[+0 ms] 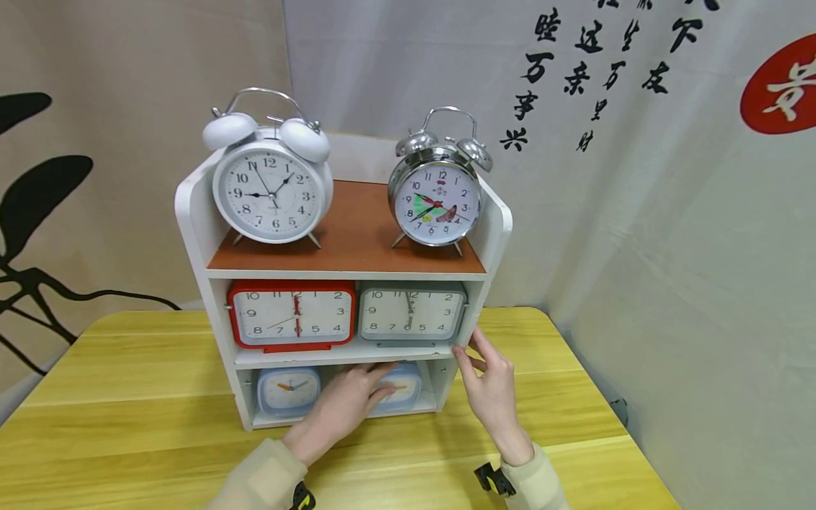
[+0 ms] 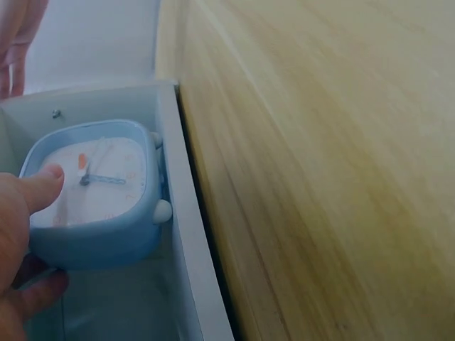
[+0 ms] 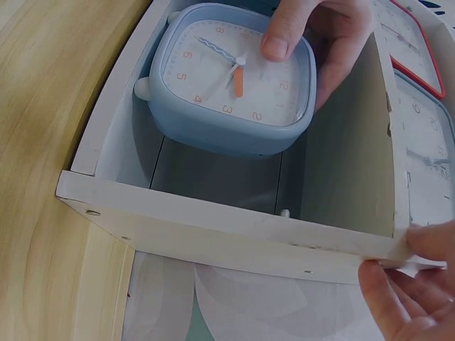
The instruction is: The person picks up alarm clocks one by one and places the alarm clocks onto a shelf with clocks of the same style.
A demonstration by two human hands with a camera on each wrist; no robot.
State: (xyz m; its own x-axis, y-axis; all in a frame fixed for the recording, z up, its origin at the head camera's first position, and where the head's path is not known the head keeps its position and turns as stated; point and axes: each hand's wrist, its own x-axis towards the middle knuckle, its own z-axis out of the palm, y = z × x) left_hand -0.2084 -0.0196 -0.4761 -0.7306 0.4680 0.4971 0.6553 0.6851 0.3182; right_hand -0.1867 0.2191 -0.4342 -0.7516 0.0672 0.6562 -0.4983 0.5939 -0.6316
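Note:
In the lowest compartment of the white shelf [image 1: 250,418], my left hand [image 1: 347,398] grips the right-hand light-blue alarm clock [image 3: 220,117]. Its thumb lies on the clock face and its fingers reach behind the casing, as both wrist views show. This clock [image 2: 106,241] has rounded corners, small pale feet and an orange hand. My right hand [image 1: 494,389] pinches the front edge of the shelf's right side panel, near the middle board. A matching light-blue clock [image 1: 289,391] sits to the left in the same compartment.
The middle level holds a red rectangular clock [image 1: 291,314] and a grey-green one [image 1: 413,312]. On top stand a white twin-bell clock [image 1: 270,191] and a silver one [image 1: 436,202]. The shelf rests on a wooden table [image 1: 140,397], with a printed curtain [image 1: 644,212] behind.

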